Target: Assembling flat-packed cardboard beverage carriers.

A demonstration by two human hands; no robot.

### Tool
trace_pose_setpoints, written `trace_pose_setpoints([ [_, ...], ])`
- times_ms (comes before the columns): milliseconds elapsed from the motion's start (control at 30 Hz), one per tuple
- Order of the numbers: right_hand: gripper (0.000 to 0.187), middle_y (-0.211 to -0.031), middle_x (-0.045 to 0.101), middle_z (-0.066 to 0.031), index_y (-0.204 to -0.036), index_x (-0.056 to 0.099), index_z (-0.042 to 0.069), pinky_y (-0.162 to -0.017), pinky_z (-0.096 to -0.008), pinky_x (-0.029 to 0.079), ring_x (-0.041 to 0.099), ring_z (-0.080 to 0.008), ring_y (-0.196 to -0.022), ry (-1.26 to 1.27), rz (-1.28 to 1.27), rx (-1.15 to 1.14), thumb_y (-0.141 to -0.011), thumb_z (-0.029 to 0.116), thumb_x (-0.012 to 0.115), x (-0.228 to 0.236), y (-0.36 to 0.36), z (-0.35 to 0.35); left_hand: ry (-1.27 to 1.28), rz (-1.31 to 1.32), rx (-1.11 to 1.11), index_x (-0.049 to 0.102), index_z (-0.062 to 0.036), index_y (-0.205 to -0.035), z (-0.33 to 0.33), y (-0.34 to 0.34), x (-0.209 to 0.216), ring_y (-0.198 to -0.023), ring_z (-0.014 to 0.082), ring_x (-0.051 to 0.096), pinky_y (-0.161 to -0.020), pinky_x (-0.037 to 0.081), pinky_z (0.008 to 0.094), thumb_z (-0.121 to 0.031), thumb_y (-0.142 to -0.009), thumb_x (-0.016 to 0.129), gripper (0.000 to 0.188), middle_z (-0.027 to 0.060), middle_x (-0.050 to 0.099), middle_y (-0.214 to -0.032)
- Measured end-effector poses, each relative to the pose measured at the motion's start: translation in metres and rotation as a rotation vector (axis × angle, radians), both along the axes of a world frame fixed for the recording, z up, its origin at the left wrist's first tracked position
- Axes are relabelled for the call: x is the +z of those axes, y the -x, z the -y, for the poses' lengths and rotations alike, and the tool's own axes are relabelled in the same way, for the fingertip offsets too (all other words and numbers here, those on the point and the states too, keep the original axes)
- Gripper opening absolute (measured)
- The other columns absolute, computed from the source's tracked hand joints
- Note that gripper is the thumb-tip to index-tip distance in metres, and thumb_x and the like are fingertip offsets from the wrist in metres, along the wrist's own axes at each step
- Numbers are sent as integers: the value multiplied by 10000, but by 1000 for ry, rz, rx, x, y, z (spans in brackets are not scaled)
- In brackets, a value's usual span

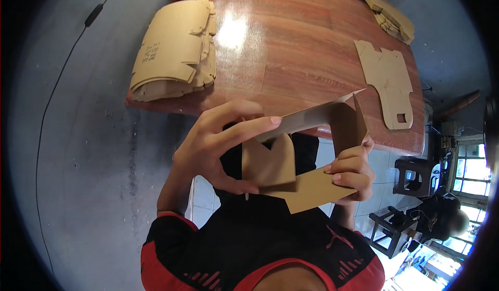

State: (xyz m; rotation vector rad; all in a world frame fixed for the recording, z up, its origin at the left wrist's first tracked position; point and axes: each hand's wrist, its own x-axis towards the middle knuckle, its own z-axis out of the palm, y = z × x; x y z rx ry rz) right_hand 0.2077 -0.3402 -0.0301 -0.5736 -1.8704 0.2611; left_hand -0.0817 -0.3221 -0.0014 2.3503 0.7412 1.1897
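The brown rectangular cardboard box (312, 117) has walls (347, 127) bent up but flaps (314, 191) unclosed, the left hand (210, 140) holding it with wide grasp, right hand (356, 174) gripping its side

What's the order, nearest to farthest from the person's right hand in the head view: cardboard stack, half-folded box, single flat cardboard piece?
1. Half-folded box: gripped by the right hand.
2. Single flat cardboard piece: on the table's right side.
3. Cardboard stack: across, on the table's left side.

The left hand (208, 143) hides part of the cardboard box (314, 187).
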Motion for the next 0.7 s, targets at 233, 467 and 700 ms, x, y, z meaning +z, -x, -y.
trace_pose_setpoints([
  [233, 180, -810, 703, 36, -936, 678, 187, -949, -497, 350, 618, -138, -686, 93, 37, -81, -861, 297, 800, -8, 7, 19, 84, 51, -5, 621, -42, -1279, 14, -1, -30, -1045, 330, 702, -845, 590, 396, -296, -645, 918, 744, 172, 656, -1294],
  [467, 172, -841, 708, 26, -951, 701, 188, -930, -489, 365, 619, -139, -688, 110, 107, -67, -862, 297, 799, -21, -1, 25, 106, 51, 18, 654, -91, -1173, 25, 1, -67, -1103, 353, 673, -880, 569, 409, -221, -685, 909, 565, 190, 630, -1346],
  [700, 232, -904, 684, -22, -962, 699, 144, -884, -494, 389, 638, -148, -692, 74, 106, -62, -857, 311, 821, -25, -6, 25, 202, 89, 76, 676, -74, -1083, 33, -1, -70, -1116, 346, 667, -900, 563, 415, -171, -692, 904, 463, 189, 629, -1342],
])
